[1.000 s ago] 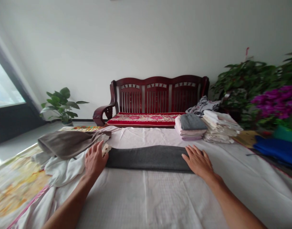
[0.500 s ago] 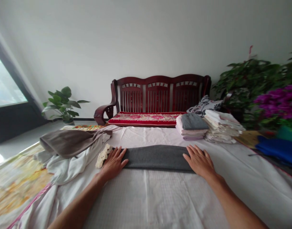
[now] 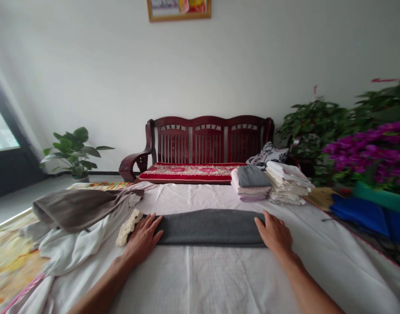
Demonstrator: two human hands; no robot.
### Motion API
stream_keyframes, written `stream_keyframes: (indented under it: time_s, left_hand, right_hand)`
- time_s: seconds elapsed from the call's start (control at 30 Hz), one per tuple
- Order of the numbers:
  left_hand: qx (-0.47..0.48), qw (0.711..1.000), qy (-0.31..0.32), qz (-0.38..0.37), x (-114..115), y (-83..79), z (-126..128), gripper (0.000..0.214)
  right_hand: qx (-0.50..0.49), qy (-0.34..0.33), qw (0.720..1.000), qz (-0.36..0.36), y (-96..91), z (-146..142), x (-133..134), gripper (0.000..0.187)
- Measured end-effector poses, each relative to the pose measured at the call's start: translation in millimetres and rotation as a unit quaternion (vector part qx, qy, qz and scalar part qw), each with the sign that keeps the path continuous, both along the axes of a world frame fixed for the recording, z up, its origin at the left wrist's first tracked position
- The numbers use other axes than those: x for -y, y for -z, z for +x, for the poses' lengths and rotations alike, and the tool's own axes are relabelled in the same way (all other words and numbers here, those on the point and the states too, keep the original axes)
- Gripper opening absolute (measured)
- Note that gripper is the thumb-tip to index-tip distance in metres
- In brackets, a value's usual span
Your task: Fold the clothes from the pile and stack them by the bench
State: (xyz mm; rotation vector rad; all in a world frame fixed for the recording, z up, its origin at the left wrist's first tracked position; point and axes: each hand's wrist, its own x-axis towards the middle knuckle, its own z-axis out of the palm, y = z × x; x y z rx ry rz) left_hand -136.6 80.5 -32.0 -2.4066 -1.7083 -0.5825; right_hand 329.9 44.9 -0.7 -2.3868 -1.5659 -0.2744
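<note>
A dark grey garment (image 3: 209,226), folded into a long flat strip, lies crosswise on the white sheet in front of me. At its left end is a bunched cream ruffle (image 3: 128,226); whether it is part of the garment I cannot tell. My left hand (image 3: 144,233) lies flat on that end beside the ruffle, fingers spread. Around the right end my right hand (image 3: 275,231) is closed, its thumb and forefinger at the edge and the other fingers curled partly out of sight.
Left of the strip lies a heap of brown and pale grey cloth (image 3: 79,209). Two folded stacks, one topped with grey (image 3: 252,176) and one of white cloth (image 3: 288,185), stand at the back right. Behind is a wooden bench (image 3: 208,141); blue fabric (image 3: 363,213) lies far right.
My right hand has gone from lying spread on the strip to closing on its right end. My left hand stays flat on the left end. The view has tilted up and shifted right.
</note>
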Motion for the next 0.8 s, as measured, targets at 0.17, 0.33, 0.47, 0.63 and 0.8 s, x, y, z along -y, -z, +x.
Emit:
stream_keyframes:
  time_s: [0.17, 0.33, 0.47, 0.63, 0.8]
  left_hand:
    - [0.042, 0.997, 0.056, 0.021, 0.6, -2.6, -2.2, 0.046]
    - [0.031, 0.988, 0.147, 0.025, 10.0, -15.6, 16.4, 0.036]
    - [0.018, 0.970, 0.241, 0.021, 22.6, -27.4, 57.4, 0.029]
    - [-0.001, 0.961, 0.276, -0.007, 27.1, -32.8, 103.6, 0.022]
    - [0.026, 0.967, 0.252, -0.018, 22.9, -29.8, 112.0, 0.015]
  right_hand:
    - [0.003, 0.009, 0.999, -0.035, -9.1, 3.9, 7.0, 0.057]
    - [-0.023, 0.016, 0.999, -0.031, -16.0, 4.4, 9.8, 0.054]
    - [-0.016, 0.019, 0.999, -0.022, -20.5, 5.1, 13.7, 0.050]
    - [-0.079, 0.021, 0.996, -0.034, -25.6, 4.4, 15.1, 0.049]
    - [-0.180, 0.036, 0.983, -0.011, -33.9, 15.5, 10.6, 0.052]
